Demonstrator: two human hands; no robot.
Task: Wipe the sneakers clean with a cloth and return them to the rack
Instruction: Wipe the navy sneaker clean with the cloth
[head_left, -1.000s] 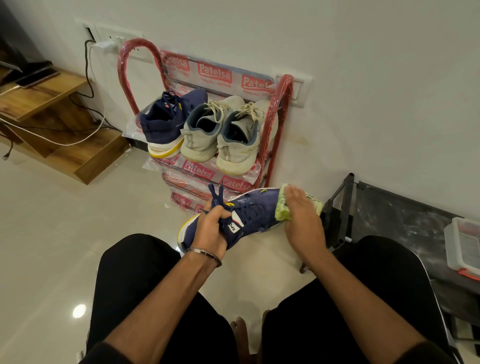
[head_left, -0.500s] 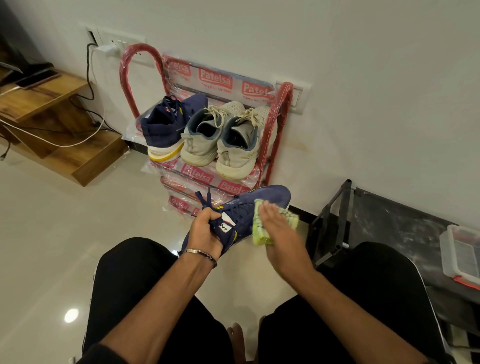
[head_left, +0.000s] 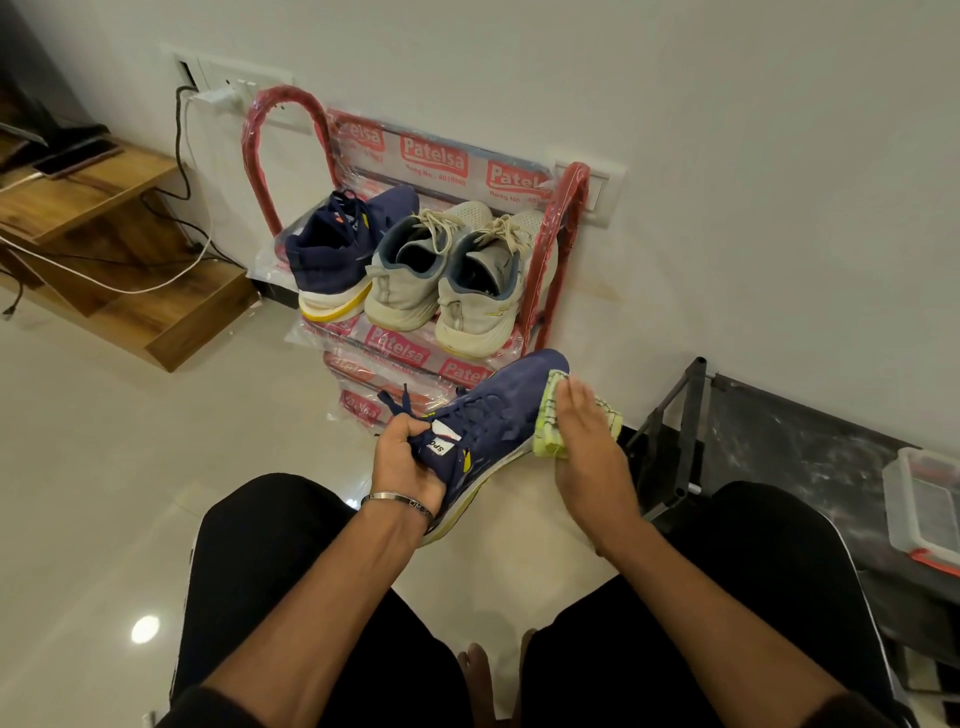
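Your left hand (head_left: 410, 462) grips the navy sneaker (head_left: 493, 421) by tongue and heel, steadying it mid-air at 12 o'clock | your right hand (head_left: 587, 447), fingers straight, presses the green cloth (head_left: 550, 426) against its toe side at 1 o'clock; wiping unfinished | rack (head_left: 550, 249) beyond holds its mate (head_left: 337, 249) and the grey pair (head_left: 447, 275); slot awaits

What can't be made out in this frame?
Head view only:
- Sole of the held navy sneaker: faces away.
- Heel of that sneaker: covered by the left hand.
- Most of the green cloth: under the right hand.
- Lower rack shelves: blocked by the sneaker and plastic wrap.
- Plastic box: cut off at the right edge.
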